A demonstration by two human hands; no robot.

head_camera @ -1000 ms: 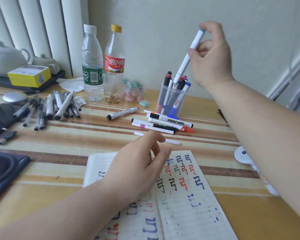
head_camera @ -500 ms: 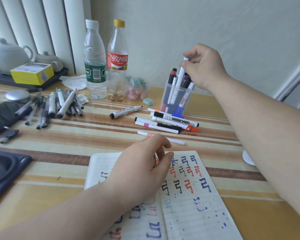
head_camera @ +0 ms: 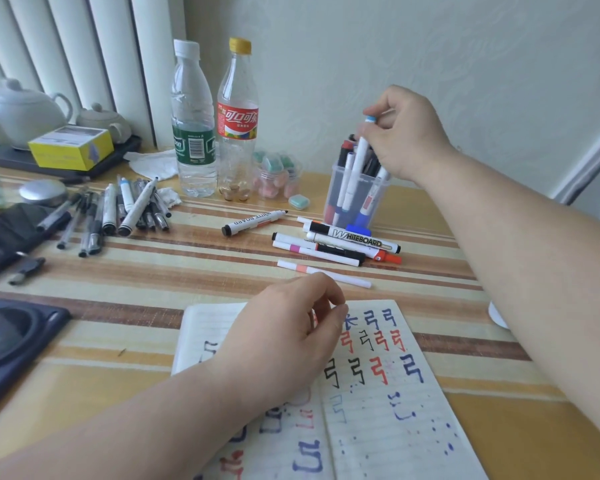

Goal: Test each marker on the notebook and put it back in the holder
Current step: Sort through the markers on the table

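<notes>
An open notebook [head_camera: 378, 393] with red, blue and black test marks lies at the table's near edge. My left hand [head_camera: 284, 337] rests on its left page, fingers loosely curled and holding nothing. Behind it stands a clear plastic holder [head_camera: 355, 202] with several markers in it. My right hand [head_camera: 406, 133] is above the holder and pinches the top of a white marker with a blue end [head_camera: 359, 157], which stands in the holder. Several loose markers [head_camera: 336, 244] lie in front of the holder, and a pink-banded one [head_camera: 323, 273] lies just beyond the notebook.
Two plastic bottles [head_camera: 191, 133] stand at the back, with a small jar of erasers [head_camera: 274, 181] beside them. A pile of pens [head_camera: 118, 213] lies to the left, near a dark case [head_camera: 0, 237]. A teapot [head_camera: 18, 112] and a yellow box [head_camera: 70, 147] sit far left.
My right hand has come down from high above the holder and lowered the white marker into it. My left hand has stayed on the notebook.
</notes>
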